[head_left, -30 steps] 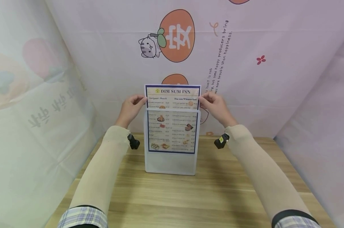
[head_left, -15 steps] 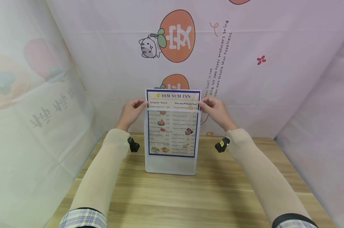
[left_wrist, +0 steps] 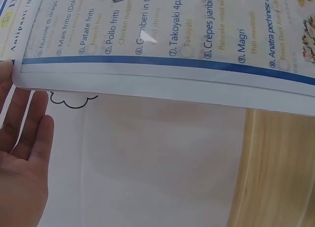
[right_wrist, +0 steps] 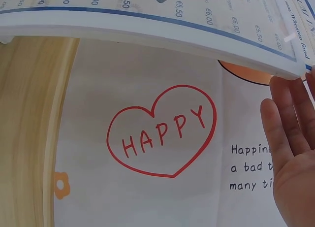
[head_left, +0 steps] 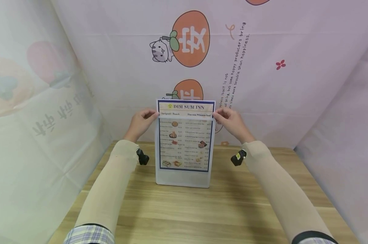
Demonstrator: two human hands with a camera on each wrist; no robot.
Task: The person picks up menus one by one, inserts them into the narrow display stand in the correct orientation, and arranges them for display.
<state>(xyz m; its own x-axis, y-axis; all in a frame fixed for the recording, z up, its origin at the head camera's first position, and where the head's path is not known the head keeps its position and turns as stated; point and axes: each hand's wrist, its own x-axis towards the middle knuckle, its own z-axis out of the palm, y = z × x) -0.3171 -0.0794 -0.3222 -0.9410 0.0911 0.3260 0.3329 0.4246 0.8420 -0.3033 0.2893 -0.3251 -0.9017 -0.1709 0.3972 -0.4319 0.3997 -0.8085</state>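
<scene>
A printed menu sheet [head_left: 187,106] headed "DIM SUM INN" sits mostly inside a white-edged clear upright holder [head_left: 182,178]. Its blue-bordered top strip sticks out above the holder's upper edge. My left hand [head_left: 141,124] pinches the sheet's left edge, just over the holder's top corner. On the opposite side my right hand [head_left: 232,124] pinches the right edge at the same height. Both wrist views show the remaining fingers of the left hand [left_wrist: 22,153] and right hand [right_wrist: 295,148] behind the holder's corners. Below the sheet's lower border, a blank strip of the holder shows.
The holder stands on a wooden tabletop [head_left: 184,213]. Behind it hangs a white printed cloth [head_left: 126,67] with orange fruit, a cat and lettering. Pale cloth walls [head_left: 348,135] close off both sides. A small black camera is strapped to each wrist.
The menu sheet has slid down into the holder, so less of it shows above the top edge. Both hands have come down with it. The holder has stayed in place.
</scene>
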